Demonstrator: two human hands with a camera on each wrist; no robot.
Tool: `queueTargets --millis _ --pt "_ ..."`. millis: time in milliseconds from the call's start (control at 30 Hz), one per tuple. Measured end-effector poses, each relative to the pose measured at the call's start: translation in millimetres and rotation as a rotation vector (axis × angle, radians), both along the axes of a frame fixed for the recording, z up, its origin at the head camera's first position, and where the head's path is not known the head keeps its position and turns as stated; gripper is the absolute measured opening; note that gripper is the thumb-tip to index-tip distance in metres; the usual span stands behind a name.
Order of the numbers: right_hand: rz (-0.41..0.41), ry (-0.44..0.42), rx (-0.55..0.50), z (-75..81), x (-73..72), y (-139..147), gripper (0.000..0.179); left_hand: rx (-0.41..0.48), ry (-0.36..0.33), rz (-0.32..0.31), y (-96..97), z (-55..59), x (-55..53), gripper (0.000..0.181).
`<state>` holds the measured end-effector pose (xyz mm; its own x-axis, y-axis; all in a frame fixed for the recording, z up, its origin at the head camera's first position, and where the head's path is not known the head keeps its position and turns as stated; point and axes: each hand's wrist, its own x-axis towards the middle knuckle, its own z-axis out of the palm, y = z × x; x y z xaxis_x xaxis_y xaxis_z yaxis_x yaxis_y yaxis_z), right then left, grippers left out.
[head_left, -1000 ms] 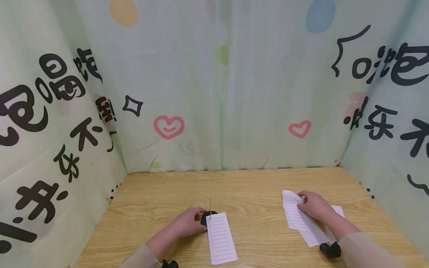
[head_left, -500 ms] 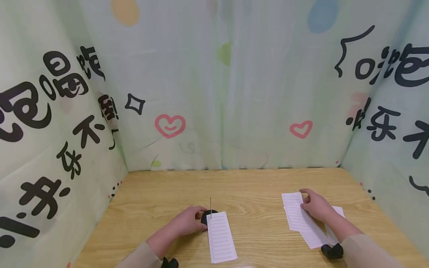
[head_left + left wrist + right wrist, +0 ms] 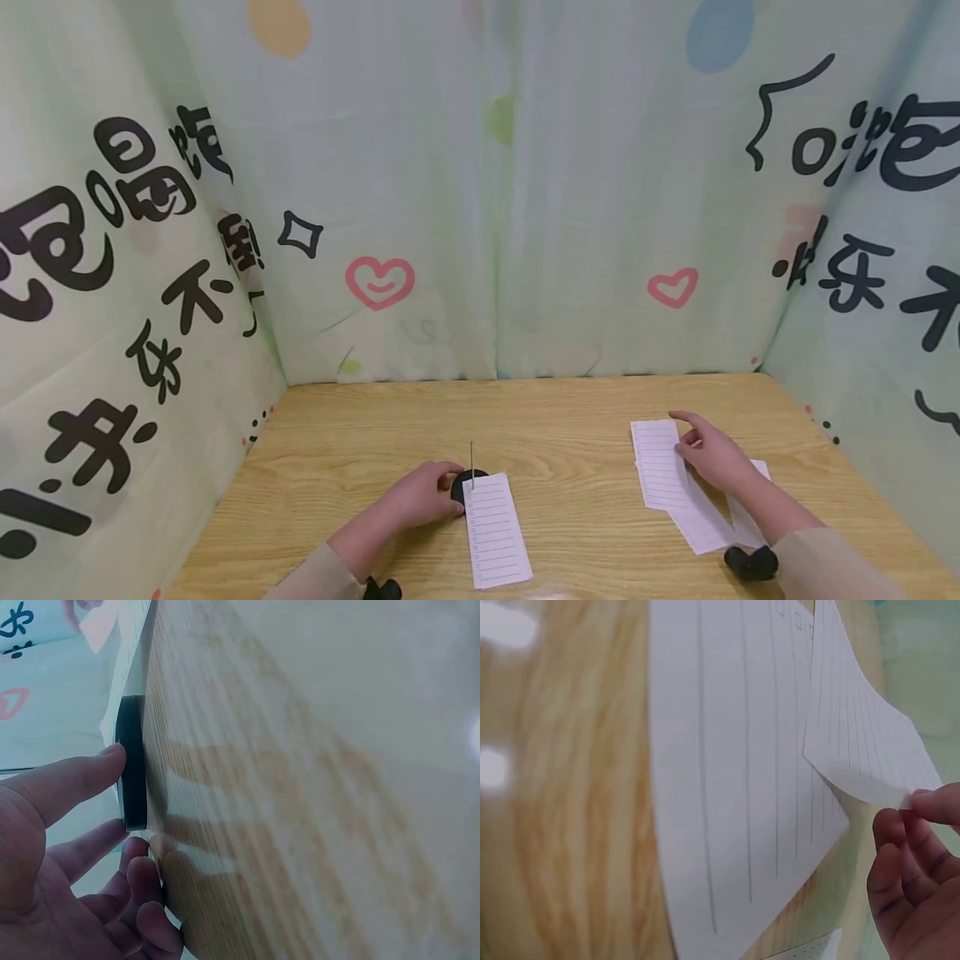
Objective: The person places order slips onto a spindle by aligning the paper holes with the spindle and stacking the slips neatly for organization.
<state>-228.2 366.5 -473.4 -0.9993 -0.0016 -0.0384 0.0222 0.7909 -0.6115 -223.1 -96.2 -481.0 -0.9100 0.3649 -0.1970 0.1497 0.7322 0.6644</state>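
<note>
My left hand [image 3: 420, 498] grips the round black base [image 3: 132, 765] of a paper spike, thumb on one side and fingers on the other. From that base a thin metal spike [image 3: 472, 460] stands upright. Lined paper slips [image 3: 498, 537] lie at its right, their top end at the spike. Over at the right, my right hand [image 3: 712, 454] pinches the edge of a lined slip [image 3: 866, 739] between thumb and fingers. That slip curves up from another lined slip [image 3: 724, 757] beneath it, as the right wrist view shows.
More paper [image 3: 745, 525] lies partly hidden under the right forearm. Both hands work over a wood-grain table [image 3: 570, 417]. Printed curtains [image 3: 570, 208] rise behind it and along both sides.
My right hand has shifted slightly right and away from me, its forefinger now straighter. The pinched slip's far end looks flatter than a second ago. My left hand keeps its hold on the base.
</note>
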Motion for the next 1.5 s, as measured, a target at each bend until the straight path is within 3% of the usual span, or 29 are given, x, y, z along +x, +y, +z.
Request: queueTargets --millis 200,700,1033,1267,1500 --pt "-0.001 0.038 -0.034 1.0 3.5 0 0.052 -0.019 0.007 0.003 -0.1 -3.3 -0.5 0.054" --pt "0.039 0.064 -0.307 26.4 13.8 -14 0.054 -0.022 0.010 0.004 -1.0 -0.8 0.4 0.054" --pt "0.091 0.059 -0.448 34.8 14.2 -41 0.056 -0.014 0.005 0.005 0.1 -1.3 1.4 0.054" --pt "0.174 0.014 -0.586 37.1 15.2 -67 0.057 -0.013 0.003 -0.002 0.4 1.4 2.3 0.054" --pt "0.237 -0.003 -0.647 39.5 14.6 -94 0.057 -0.016 0.014 -0.006 0.3 -2.1 -0.6 0.054"
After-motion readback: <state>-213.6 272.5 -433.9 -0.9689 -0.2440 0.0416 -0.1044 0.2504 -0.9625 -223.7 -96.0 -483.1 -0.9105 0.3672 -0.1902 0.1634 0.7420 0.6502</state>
